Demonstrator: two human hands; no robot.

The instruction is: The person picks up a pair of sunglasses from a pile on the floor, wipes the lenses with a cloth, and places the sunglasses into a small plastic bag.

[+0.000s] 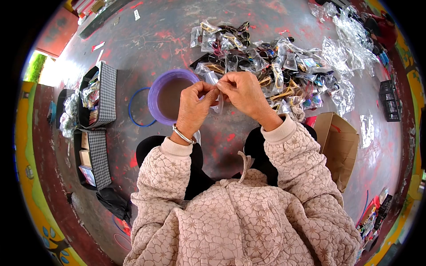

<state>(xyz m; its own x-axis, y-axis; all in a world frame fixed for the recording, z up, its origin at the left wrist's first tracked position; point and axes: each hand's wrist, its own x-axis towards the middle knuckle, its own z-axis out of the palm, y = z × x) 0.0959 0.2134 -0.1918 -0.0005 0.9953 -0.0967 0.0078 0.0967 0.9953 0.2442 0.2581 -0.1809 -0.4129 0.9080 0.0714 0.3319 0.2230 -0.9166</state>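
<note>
My left hand, with a silvery bangle at the wrist, and my right hand meet in front of me with fingertips pinched close together. Between them they grip a clear plastic bag, part of which hangs down below the fingers. Whether anything is inside the bag is hard to make out. Beside and partly behind my left hand stands a purple tub of brownish liquid. Just beyond my right hand spreads a heap of glasses in clear bags, some with gold-coloured frames.
Open cardboard box stands by my right knee. At left are two checked fabric bins holding packets and boxes, with a black bag nearby. A blue hoop lies by the tub. Crumpled clear plastic and a black crate are at far right.
</note>
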